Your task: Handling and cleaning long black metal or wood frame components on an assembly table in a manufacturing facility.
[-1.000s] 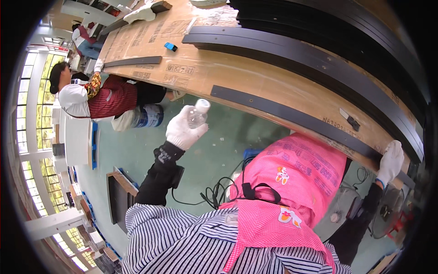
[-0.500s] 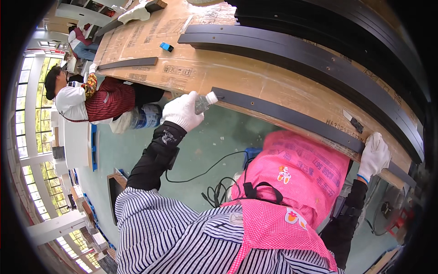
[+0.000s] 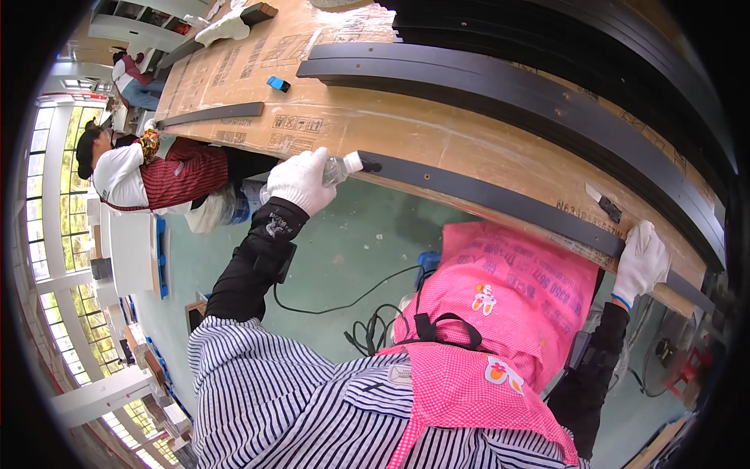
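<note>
My left hand (image 3: 300, 183), in a white knit glove, is closed round a small clear plastic bottle (image 3: 334, 170) with a white cap. The bottle lies nearly level, its cap at the left end of a long dark grey strip (image 3: 484, 199). A darker, wet-looking patch (image 3: 373, 166) shows on the strip just beyond the cap. This strip runs along the table's near edge and has a small hole in its face. My right hand (image 3: 642, 256), also gloved, grips the strip toward its right end; its fingertips curl over the edge and are partly hidden.
On the cardboard-covered table (image 3: 344, 121) lie a utility knife (image 3: 604, 203), a small blue object (image 3: 278, 84) and stacked dark strips (image 3: 469, 78). A co-worker (image 3: 125, 172) stands at the left by another strip (image 3: 211, 114). A black cable (image 3: 344, 303) hangs below the table.
My left hand and the bottle have shifted slightly left and tilted flatter. The dark patch at the strip's end looks larger. My right hand stays on the strip. The co-worker's arm has moved.
</note>
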A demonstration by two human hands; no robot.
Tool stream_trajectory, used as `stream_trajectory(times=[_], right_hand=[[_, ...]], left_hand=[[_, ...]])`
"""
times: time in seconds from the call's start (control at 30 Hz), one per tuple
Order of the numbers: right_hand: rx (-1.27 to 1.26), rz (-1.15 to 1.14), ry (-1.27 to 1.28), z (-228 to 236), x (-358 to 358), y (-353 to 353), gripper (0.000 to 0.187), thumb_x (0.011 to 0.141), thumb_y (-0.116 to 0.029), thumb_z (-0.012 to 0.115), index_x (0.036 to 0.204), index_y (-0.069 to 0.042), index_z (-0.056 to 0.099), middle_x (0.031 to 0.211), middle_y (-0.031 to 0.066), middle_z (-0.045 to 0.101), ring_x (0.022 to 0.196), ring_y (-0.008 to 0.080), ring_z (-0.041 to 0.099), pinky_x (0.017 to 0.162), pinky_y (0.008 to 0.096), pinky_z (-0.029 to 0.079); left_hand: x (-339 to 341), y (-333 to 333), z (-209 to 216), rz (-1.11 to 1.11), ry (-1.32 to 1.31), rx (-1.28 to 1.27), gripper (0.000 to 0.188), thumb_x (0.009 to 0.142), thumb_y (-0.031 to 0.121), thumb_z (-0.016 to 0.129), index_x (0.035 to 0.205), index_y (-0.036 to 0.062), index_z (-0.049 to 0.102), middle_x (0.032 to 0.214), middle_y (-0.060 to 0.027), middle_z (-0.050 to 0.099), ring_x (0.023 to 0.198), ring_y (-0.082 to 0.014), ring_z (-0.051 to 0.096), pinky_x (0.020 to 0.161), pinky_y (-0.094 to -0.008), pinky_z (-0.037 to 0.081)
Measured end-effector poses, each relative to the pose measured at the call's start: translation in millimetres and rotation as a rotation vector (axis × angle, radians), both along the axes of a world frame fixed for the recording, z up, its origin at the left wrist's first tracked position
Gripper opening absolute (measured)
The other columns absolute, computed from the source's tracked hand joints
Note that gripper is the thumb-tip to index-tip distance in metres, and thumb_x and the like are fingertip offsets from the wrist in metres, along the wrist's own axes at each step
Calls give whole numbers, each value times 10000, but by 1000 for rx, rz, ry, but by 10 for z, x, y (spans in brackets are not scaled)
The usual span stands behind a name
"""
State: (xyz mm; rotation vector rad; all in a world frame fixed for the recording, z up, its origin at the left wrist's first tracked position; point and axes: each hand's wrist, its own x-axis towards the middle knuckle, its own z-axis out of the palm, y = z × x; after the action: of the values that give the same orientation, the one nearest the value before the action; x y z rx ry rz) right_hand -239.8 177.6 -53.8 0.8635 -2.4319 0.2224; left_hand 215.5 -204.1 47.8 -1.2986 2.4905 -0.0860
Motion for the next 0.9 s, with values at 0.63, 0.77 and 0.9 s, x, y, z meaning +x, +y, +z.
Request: stream_trajectory(times=[0.63, 0.77, 0.9], right_hand=[[-1, 37, -43, 3, -89, 40, 259, 921, -265, 722, 1098, -78, 701, 1050, 143, 691, 990, 331, 645, 856, 435, 508], [-535, 181, -453, 130, -9, -23, 255, 973, -243, 668, 1071, -8, 673, 1018, 125, 663, 970, 247, 636, 856, 358, 504], [-399, 677, -595, 929, 812, -648, 213, 977, -114, 608, 1121, 42, 632, 1027, 145, 637, 869, 261, 638, 723, 316, 520]], left_hand=[[321, -78, -125, 155, 313, 66, 419, 761, 250, 805, 1102, 97, 616, 942, -98, 708, 880, -258, 712, 799, -377, 558], [260, -397, -233, 198, 1198, 287, 356, 813, 167, 808, 1082, 39, 612, 945, -31, 689, 886, -89, 647, 824, -293, 535], [3, -966, -501, 183, 1751, 298, 461, 793, 66, 840, 1162, 21, 568, 1046, -55, 682, 940, -147, 662, 858, -312, 547]])
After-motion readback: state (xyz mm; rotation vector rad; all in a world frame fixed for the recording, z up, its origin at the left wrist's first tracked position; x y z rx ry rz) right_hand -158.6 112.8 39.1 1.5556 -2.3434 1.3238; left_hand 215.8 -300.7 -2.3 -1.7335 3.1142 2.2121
